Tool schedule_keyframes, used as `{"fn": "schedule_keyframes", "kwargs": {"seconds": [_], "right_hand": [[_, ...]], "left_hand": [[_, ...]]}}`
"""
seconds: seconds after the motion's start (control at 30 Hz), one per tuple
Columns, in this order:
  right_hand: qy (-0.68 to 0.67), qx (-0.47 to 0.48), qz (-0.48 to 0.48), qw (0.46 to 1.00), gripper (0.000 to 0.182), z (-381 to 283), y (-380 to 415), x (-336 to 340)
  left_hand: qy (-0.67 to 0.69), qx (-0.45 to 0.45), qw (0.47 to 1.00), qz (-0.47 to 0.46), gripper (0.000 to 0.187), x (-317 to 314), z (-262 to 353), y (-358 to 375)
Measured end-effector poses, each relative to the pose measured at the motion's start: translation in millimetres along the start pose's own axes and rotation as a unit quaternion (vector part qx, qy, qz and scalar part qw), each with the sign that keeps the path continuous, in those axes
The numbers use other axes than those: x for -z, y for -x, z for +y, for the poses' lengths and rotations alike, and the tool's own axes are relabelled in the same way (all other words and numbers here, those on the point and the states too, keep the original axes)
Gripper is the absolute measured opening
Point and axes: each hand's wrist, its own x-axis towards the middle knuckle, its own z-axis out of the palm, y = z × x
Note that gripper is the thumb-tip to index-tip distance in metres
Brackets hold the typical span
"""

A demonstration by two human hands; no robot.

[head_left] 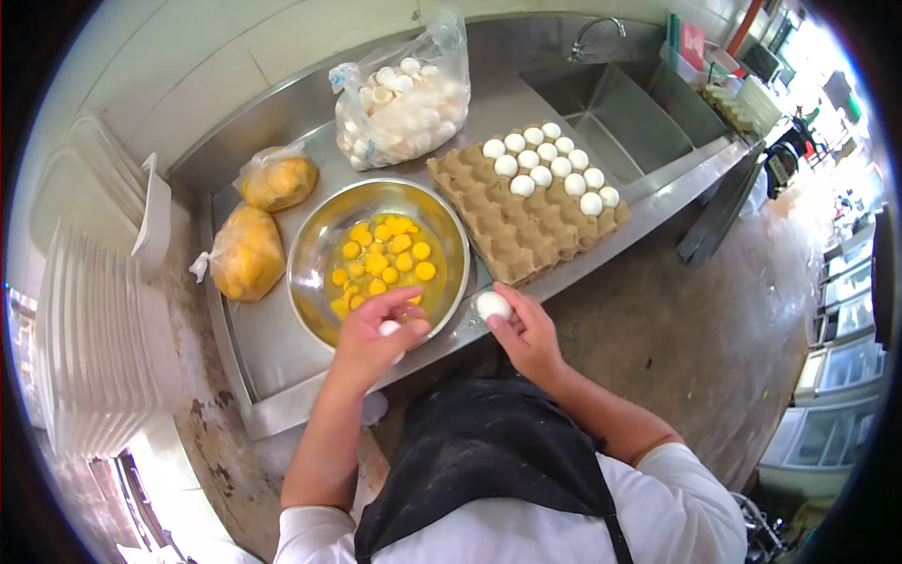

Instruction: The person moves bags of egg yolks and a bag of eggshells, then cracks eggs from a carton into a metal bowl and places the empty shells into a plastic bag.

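My left hand is over the near rim of a steel bowl, its fingers curled round a white egg or shell. Several raw yolks lie in clear egg white in the bowl. To the right of the bowl, my right hand holds a white egg between thumb and fingers, just below the corner of the cardboard egg tray. White eggs fill part of the tray's far right side; its other cups hold none.
Behind the bowl stands a plastic bag of eggshells. Two tied bags of yellow contents sit left of the bowl. A sink with a faucet is at the back right, and stacked white trays stand at the left.
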Motion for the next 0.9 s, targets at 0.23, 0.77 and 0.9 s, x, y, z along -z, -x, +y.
{"fn": "schedule_keyframes", "kwargs": {"seconds": [0.23,0.77,0.9], "right_hand": [[-0.321,-0.315,-0.138,0.882,0.040,-39.5,-44.1,-32.2],[-0.243,-0.332,-0.229,0.882,0.043,-38.9,-82.8,-75.6],[-0.241,-0.354,-0.248,0.869,0.041,-31.8,-90.2,-77.9]], "left_hand": [[-0.227,-0.122,0.966,0.005,0.039,-14.3,16.8,-19.0],[-0.293,-0.132,0.935,0.150,0.033,13.1,-5.5,-25.9],[-0.324,-0.144,0.920,0.169,0.031,14.5,-7.8,-29.7]]}}
